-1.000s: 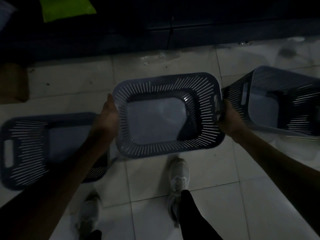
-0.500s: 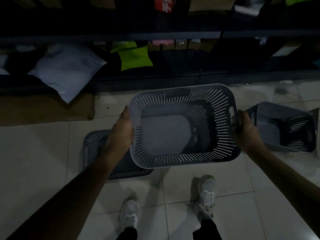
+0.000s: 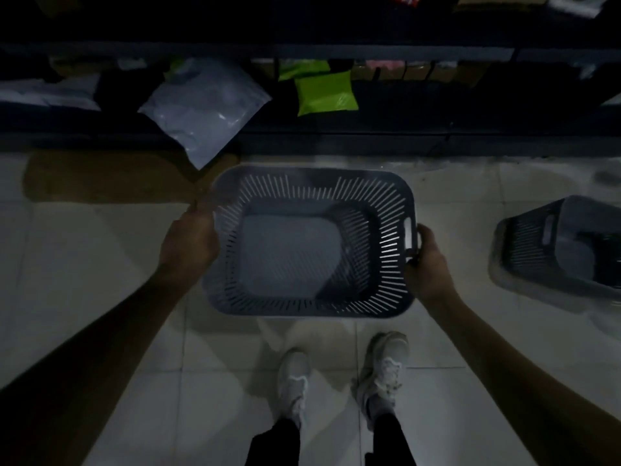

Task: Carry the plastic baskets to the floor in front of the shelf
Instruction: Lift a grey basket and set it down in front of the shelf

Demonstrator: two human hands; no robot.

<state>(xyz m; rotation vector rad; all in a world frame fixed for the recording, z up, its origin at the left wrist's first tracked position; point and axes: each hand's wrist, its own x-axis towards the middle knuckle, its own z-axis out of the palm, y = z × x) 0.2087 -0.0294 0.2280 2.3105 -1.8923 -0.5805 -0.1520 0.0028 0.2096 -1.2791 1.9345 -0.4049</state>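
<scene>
I hold a grey slotted plastic basket (image 3: 311,243) by its two short sides, open side up, above the pale tiled floor in front of the dark shelf (image 3: 336,50). My left hand (image 3: 190,245) grips its left rim. My right hand (image 3: 425,262) grips the right rim beside the handle slot. A second grey basket (image 3: 557,250) lies tilted on its side on the floor to the right. The light is dim.
A white plastic bag (image 3: 205,111) hangs over the shelf's bottom edge, and a green packet (image 3: 324,92) lies to its right. A brown mat (image 3: 100,178) lies on the floor at the left. My two white shoes (image 3: 339,378) stand just behind the basket.
I have moved to the left along the shelf and closer to it with the basket in both hands. The basket that lay on the floor at the left is no longer in view.
</scene>
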